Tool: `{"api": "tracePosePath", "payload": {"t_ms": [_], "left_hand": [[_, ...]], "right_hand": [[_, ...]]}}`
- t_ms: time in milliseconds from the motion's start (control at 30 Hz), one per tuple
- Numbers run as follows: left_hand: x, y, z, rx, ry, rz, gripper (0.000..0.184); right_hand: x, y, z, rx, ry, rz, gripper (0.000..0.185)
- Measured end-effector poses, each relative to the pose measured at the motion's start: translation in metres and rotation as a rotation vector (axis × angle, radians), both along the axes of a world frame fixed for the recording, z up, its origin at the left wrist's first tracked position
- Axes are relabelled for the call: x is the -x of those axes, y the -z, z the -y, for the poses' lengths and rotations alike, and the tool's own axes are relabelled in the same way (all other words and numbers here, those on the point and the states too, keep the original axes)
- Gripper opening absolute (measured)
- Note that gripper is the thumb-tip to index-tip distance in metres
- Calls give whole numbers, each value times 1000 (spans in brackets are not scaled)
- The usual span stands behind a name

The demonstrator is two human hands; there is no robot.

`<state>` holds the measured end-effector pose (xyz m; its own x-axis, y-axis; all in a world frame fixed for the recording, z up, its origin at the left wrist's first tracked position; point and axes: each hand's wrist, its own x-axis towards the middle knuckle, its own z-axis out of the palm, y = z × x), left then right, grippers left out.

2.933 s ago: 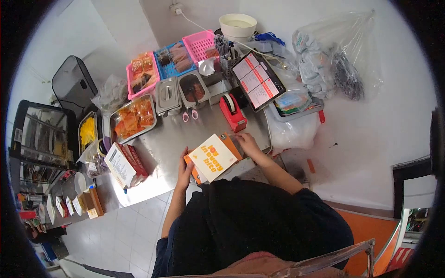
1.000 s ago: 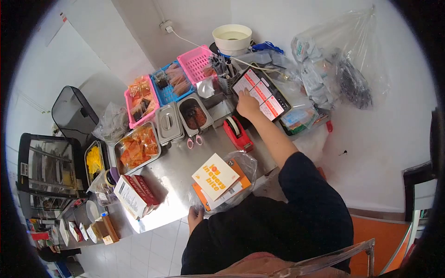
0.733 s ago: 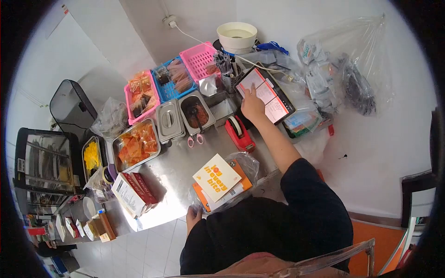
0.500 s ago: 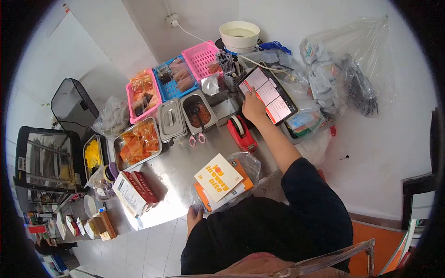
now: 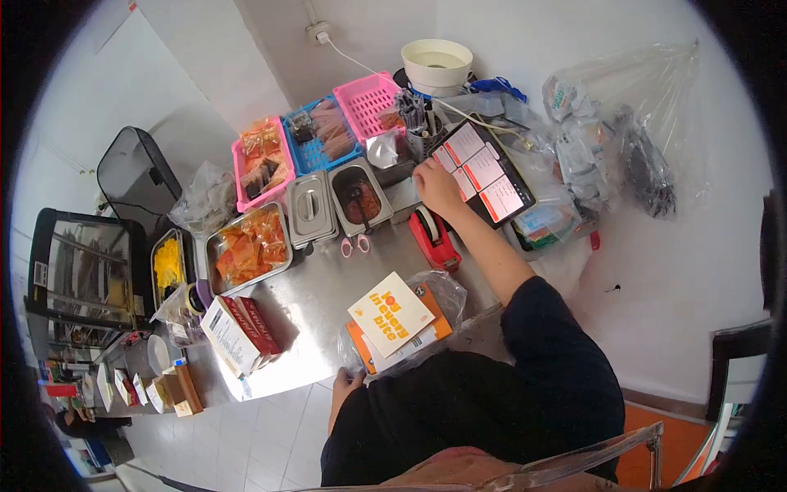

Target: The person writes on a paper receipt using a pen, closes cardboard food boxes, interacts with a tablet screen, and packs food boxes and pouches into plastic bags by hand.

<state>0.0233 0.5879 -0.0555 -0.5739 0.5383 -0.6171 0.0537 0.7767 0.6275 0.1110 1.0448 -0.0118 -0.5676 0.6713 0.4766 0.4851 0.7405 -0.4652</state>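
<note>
Head view: your left hand point(image 5: 348, 380) is at the clear bag point(image 5: 451, 290), your right hand point(image 5: 439, 189) beside the tablet point(image 5: 502, 182) – can't tell either grip. "Joy in every bite" box point(image 5: 391, 315) sits near the worktop point(image 5: 305, 334) edge – tugging the bag could drag it off.

Counter point(image 5: 316, 283): Orange packets point(image 5: 250, 248) lay in a steel tray point(image 5: 287, 234).
Wall point(image 5: 369, 33): A white plug point(image 5: 323, 38) sat in its socket point(image 5: 313, 31).

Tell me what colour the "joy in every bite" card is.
The card is off-white with mostly yellow-orange lettering; the head view, the only one, shows it.
</note>
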Motion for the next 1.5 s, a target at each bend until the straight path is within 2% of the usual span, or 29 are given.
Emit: {"api": "tracePosePath", "payload": {"t_ms": [33,133,167,267,300,400,433,467,533,567,633,667,733,867,900,1000,1033,1067,1167,1267,1300,1367,1467,1500], "left_hand": [[0,2,1,44,47,-17,29],[-9,17,4,-129,-38,71,40],[-13,19,3,-124,-44,69,39],[-23,25,1,-143,-75,90,37],[-25,41,6,-172,-90,119,37],[-28,46,14,-153,-120,99,36],[-31,45,14,-145,-160,118,36],[-34,44,13,-139,-198,139,36],[-32,24,7,-143,-116,121,37],[-29,18,4,-152,-73,107,38],[-29,55,17,-175,-86,127,38],[-29,70,21,-187,-94,133,38],[-32,63,16,-154,-137,182,39],[-35,27,4,-185,-197,214,38],[-31,41,10,-115,-117,179,39],[-34,32,7,-173,-233,300,41],[-35,33,7,-187,-213,278,41],[-34,36,8,-202,-193,255,40],[-34,29,4,-238,-172,225,39],[-33,12,-4,-177,-151,201,38],[-32,9,-5,-138,-142,190,37],[-34,37,4,-181,-182,191,38],[-40,27,0,-239,-270,247,41],[-42,14,-4,-256,-304,276,42]], "right_hand": [[16,8,-8,12,-47,-58,11],[66,24,-40,-171,-170,-102,9],[84,26,-51,-155,-142,-33,16],[135,45,-86,253,-4,294,29],[142,42,-88,326,-63,409,38],[156,54,-107,367,-192,538,36],[155,51,-106,410,-157,557,37],[153,47,-106,253,-251,643,26],[154,69,-120,119,-353,687,26],[152,71,-126,156,-322,719,26],[144,51,-117,221,-258,771,27],[145,45,-115,155,-283,829,27],[151,36,-112,21,-334,941,28],[159,25,-108,-75,-287,1045,31],[150,27,-108,-23,-214,857,30],[143,26,-123,-26,-168,695,30],[138,26,-130,-22,-207,572,36],[134,28,-134,58,-193,467,36],[119,-11,-123,287,-167,175,41],[122,-2,-135,241,-214,-114,37],[121,-8,-135,260,-191,-91,35],[119,-22,-131,303,-145,-47,30],[125,-12,-130,751,-232,-42,24],[127,-5,-129,587,-316,130,22]]}}
